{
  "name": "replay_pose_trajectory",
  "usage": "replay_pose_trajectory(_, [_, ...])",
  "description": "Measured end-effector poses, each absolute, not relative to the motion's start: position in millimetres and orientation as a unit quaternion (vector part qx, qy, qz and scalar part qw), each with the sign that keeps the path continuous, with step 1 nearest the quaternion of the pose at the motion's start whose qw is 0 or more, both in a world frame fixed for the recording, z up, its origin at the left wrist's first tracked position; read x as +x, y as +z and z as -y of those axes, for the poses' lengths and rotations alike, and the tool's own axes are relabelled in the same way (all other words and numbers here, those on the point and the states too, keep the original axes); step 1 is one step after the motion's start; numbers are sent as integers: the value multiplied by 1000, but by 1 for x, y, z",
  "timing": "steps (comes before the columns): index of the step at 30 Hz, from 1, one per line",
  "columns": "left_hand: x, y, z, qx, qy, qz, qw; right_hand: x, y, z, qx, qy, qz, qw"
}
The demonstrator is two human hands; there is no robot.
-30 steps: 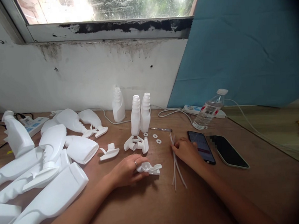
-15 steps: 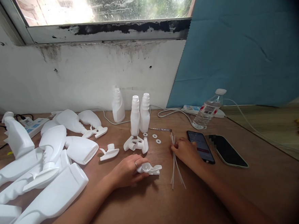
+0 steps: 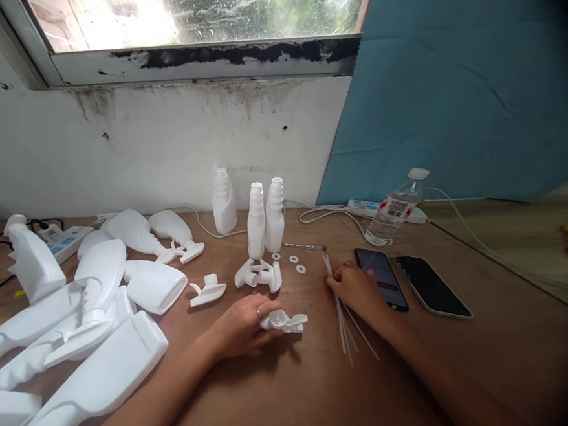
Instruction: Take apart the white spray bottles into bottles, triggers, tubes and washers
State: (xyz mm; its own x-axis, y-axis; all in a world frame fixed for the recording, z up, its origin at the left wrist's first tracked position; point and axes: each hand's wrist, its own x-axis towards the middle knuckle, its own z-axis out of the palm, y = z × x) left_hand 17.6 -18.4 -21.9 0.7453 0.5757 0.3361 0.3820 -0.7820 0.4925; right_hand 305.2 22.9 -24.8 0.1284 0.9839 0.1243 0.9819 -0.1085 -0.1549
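Observation:
My left hand is closed around a white spray trigger head, its round cap opening turned up. My right hand has its fingers pinched on a bunch of thin white plastic tubes, which fan out over the table toward me. Just beyond my left hand, more trigger heads lie together, and another single trigger head rests to the left. Several flat white washers lie between the trigger heads and the tubes. Behind them stand white bottles without caps.
White spray bottles are heaped at the left. To the right lie two phones, with a clear water bottle leaning behind them. A slim metal-looking rod, power strips and cables lie near the wall.
The lower ends of the tubes have swung to the right and fanned wider under my right hand. My left hand and its trigger head have stayed in place.

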Motion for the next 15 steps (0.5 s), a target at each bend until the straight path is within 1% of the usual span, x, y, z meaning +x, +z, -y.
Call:
replay_pose_trajectory(3, [17, -25, 17, 913, 245, -260, 196, 309, -21, -23, -742, 2, 661, 113])
replay_pose_trajectory(5, [17, -27, 17, 913, 247, -257, 196, 312, -17, -23, -739, -4, 659, 138])
replay_pose_trajectory(6, [17, -28, 17, 913, 248, -255, 197, 313, -15, -23, -736, -3, 656, 166])
replay_pose_trajectory(8, [16, -29, 16, 913, 249, -253, 199, 314, -8, -21, -725, 24, 642, 249])
replay_pose_trajectory(10, [16, -31, 16, 913, 251, -251, 200, 312, -1, -17, -708, 98, 611, 341])
replay_pose_trajectory(13, [15, -32, 15, 914, 252, -248, 201, 306, 10, -10, -659, 228, 560, 446])
replay_pose_trajectory(15, [16, -32, 14, 913, 252, -248, 201, 302, 16, -6, -616, 273, 535, 510])
